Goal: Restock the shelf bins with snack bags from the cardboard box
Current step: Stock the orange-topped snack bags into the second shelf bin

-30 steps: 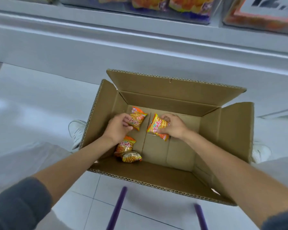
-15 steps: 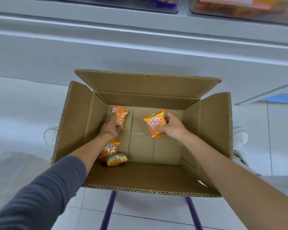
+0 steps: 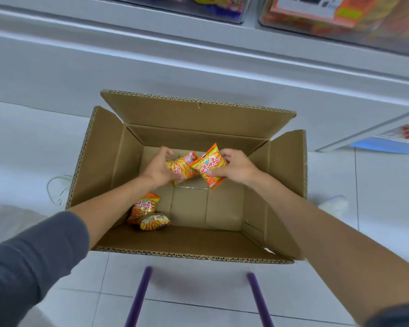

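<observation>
Altogether four snack bags (image 3: pixel 209 166): two held, two loose.

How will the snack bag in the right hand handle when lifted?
Probably light: the right hand holds the snack bag with just thumb and fingertips. Likely pliable, as its film looks wrinkled. The glossy wrapper may be slippery.

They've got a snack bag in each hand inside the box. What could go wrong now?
The left hand and right hand each grip a bag, the right bag overlapping the left bag; one may slip while lifting. Two bags lie in the near left corner of the box, easily forgotten.
</observation>
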A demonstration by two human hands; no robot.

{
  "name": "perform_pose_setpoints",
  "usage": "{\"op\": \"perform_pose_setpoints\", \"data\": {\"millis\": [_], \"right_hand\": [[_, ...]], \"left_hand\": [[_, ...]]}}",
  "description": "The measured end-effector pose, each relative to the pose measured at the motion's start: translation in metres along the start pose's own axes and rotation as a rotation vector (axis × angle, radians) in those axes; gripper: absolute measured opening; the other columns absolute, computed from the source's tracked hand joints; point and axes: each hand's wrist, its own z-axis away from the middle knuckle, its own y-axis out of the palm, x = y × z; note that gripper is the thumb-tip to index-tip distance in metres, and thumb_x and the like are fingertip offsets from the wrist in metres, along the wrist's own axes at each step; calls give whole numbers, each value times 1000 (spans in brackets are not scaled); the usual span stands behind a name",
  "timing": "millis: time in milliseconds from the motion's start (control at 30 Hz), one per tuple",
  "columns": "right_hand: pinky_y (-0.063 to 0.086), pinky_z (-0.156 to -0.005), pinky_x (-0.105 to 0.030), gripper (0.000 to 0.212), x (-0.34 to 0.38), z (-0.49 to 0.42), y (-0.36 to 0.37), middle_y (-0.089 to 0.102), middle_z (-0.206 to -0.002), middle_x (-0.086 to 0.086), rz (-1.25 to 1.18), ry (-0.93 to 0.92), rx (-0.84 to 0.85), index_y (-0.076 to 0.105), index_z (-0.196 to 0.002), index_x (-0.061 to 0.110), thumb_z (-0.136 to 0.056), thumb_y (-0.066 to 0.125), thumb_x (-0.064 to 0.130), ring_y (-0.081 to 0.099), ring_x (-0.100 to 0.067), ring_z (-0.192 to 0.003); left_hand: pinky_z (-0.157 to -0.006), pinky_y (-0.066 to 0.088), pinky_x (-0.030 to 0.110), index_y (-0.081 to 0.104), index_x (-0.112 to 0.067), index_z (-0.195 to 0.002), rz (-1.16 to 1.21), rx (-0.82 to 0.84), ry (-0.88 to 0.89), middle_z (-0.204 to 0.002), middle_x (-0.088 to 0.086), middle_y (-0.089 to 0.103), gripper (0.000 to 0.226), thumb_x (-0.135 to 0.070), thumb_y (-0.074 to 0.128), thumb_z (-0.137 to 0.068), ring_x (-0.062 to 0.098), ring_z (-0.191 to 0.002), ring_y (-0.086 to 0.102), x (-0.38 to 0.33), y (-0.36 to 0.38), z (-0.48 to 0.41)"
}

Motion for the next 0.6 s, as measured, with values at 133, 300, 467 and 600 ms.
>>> {"op": "perform_pose_setpoints", "data": {"millis": [133, 300, 467, 600], "right_hand": [[54, -87, -31, 44, 23, 23, -18, 70, -108, -7, 145, -92, 114, 67, -111, 3, -71, 85, 13, 66, -19, -97], [45, -99, -32, 49, 45, 60, -41, 53, -130, -3, 293, -229, 116, 65, -113, 4, -72, 85, 20, 53, -18, -117], [53, -83, -25, 50, 72, 102, -66, 63, -111, -1, 226, -316, 111, 56, -113, 13, -72, 85, 20, 61, -14, -101], [50, -100, -38, 66, 87, 131, -90, 61, -126, -3, 35, -366, 44, 49, -122, 17, -68, 88, 18, 59, -18, -116]], "left_hand": [[-85, 54, 35, 56, -14, -108, 129, 219, 59, -118, 5, 62, 54, -6, 88, -65, 19, -103, 62, -36, -30, 29], [-79, 59, 38, 50, -10, -109, 137, 297, 129, -104, 6, 69, 42, 6, 74, -77, 20, -89, 68, -90, -57, 67], [-93, 54, 43, 59, -10, -109, 251, 270, 195, -109, 10, 70, 17, -8, 61, -92, 23, -98, 67, -145, -76, 100], [-91, 51, 40, 58, -14, -111, 312, 296, 232, -100, 4, 60, 15, -14, 49, -100, 14, -94, 58, -192, -82, 130]]}}
